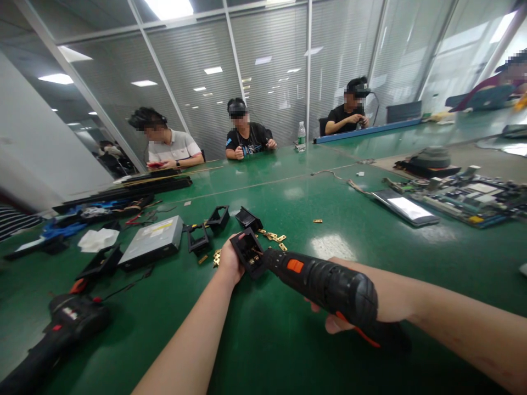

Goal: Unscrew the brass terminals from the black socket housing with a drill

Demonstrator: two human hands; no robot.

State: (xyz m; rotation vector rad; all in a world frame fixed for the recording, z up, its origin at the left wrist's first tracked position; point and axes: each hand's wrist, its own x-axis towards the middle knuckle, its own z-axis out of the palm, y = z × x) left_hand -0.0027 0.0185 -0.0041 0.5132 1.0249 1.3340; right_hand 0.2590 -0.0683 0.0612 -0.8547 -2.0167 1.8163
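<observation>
My left hand [231,262] is closed around a black plastic box [248,253], tilted so its open side faces me. Small brass-coloured parts show inside the box. In my right hand [335,318] is a black and orange cordless screwdriver [325,282], its fingers wrapped round the handle and partly hidden behind the tool. The tool's front end points into the box, where I cannot make out its tip clearly. Small brass plates [274,237] lie scattered just behind the box. More black plastic frames [218,218] stand close by on the green table [263,340].
A grey metal disc drive [152,241] lies to the left, with a second power tool [61,329] nearer me. Circuit boards [473,195] and a phone-like device [405,207] occupy the right. Across the table sit several people, near a water bottle [301,134].
</observation>
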